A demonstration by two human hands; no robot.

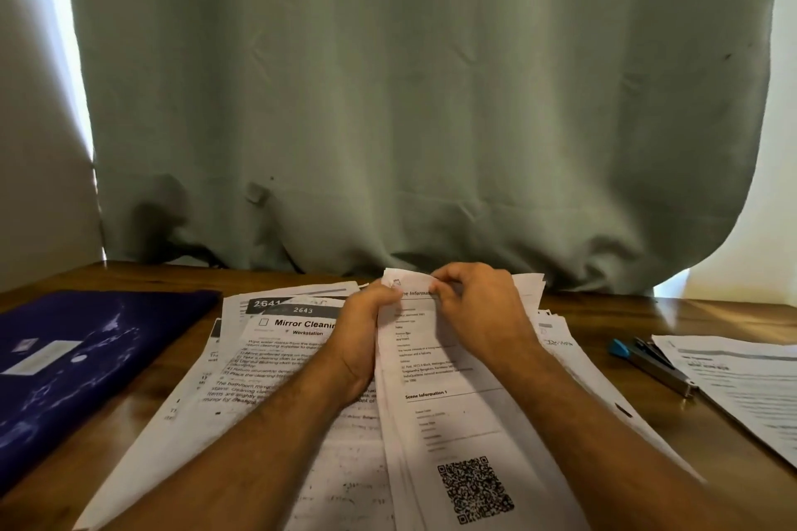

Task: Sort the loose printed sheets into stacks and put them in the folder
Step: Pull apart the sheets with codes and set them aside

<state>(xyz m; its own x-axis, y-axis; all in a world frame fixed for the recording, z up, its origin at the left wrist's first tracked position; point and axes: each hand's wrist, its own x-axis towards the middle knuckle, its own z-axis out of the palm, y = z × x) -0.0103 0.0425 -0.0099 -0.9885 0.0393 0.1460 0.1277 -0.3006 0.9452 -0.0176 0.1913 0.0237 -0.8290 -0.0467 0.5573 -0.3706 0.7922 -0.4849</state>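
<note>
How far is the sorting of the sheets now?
Done: a small stack lies at the right beside the stapler. In hand: the left hand and right hand pinch the top of a QR-code sheet. Left: the spread pile is unsorted; the blue folder is closed.

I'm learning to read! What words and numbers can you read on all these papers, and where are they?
"2641": dark header of a back sheet.
"2643": dark header of the sheet in front.
"Mirror Cleanin", cut off by the left hand, and "Workstation": same sheet.
"Scene Information 1": sheet with the QR code that both hands hold; the right hand pinches its top.
Small print, the right-side sheets and the blue folder's label: too blurred.
</note>
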